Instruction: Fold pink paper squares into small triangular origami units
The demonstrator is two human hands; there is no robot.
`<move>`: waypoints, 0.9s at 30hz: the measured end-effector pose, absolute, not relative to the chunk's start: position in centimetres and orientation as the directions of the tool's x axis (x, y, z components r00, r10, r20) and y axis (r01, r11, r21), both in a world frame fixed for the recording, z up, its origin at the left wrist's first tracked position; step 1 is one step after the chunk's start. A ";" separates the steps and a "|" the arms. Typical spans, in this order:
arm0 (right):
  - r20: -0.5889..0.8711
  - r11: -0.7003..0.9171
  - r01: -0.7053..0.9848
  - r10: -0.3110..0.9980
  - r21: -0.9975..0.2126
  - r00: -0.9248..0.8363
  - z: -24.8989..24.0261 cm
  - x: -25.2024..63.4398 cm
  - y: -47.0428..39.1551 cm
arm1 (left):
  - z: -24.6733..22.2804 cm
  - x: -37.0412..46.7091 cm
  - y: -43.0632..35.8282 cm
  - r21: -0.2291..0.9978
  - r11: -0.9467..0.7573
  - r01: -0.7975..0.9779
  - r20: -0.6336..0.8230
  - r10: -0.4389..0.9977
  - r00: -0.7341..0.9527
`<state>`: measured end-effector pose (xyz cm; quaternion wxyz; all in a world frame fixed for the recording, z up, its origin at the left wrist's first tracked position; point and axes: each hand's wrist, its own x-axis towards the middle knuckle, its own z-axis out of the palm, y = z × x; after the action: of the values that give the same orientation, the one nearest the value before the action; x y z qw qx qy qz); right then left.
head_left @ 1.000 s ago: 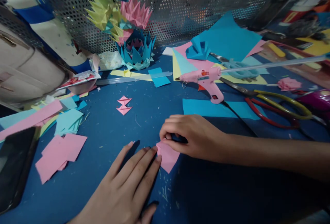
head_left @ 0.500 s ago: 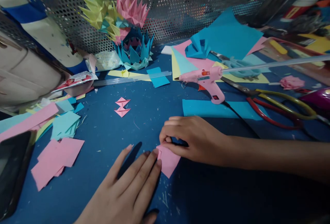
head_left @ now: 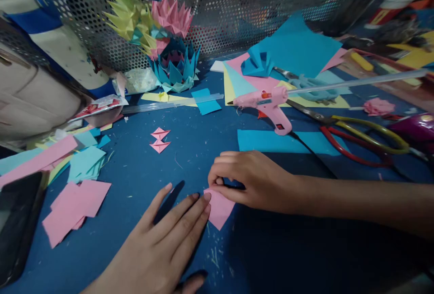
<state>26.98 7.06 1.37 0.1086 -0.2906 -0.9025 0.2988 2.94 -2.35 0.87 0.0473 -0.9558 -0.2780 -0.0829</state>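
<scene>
A small pink paper square [head_left: 220, 210] lies on the dark blue table between my hands. My left hand [head_left: 166, 235] is spread flat, palm down, its fingertips pressing the paper's left corner. My right hand [head_left: 247, 179] has its fingers curled, with thumb and index finger pinching the paper's upper edge. Two small folded pink pieces [head_left: 160, 139] sit farther back, left of my right hand. At the left lies a loose pile of pink squares [head_left: 76, 208], with light blue squares [head_left: 86, 163] just behind it.
Behind my right hand are a blue paper strip [head_left: 288, 142], a pink glue gun [head_left: 267, 102] with its cord, and red-and-yellow-handled scissors [head_left: 366, 138]. Folded paper flowers [head_left: 176, 66] stand by the perforated metal panel. A dark phone [head_left: 20, 221] lies at the left edge.
The view has shifted slightly. My left fingertips have moved a little over the paper's left corner, covering the small fold seen there before. My right hand keeps its pinch.
</scene>
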 end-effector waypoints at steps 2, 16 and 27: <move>0.029 0.653 0.455 0.590 -0.606 -0.807 1.3 27.0 7.1 | 1.0 2.7 -2.1 -0.055 -0.853 0.519 0.174 0.504 0.846; 0.059 0.657 0.424 0.580 -0.624 -0.812 1.0 27.2 7.2 | 1.1 1.3 -0.9 0.024 -0.871 0.490 0.094 0.490 0.867; 0.052 0.661 0.436 0.582 -0.611 -0.811 1.0 27.1 7.3 | 1.8 0.4 0.4 0.025 -0.887 0.460 0.030 0.461 0.887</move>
<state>27.10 7.26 0.99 0.1222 -0.2819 -0.9031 0.2999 0.43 0.36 1.79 -0.0086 -0.9713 -0.2370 -0.0177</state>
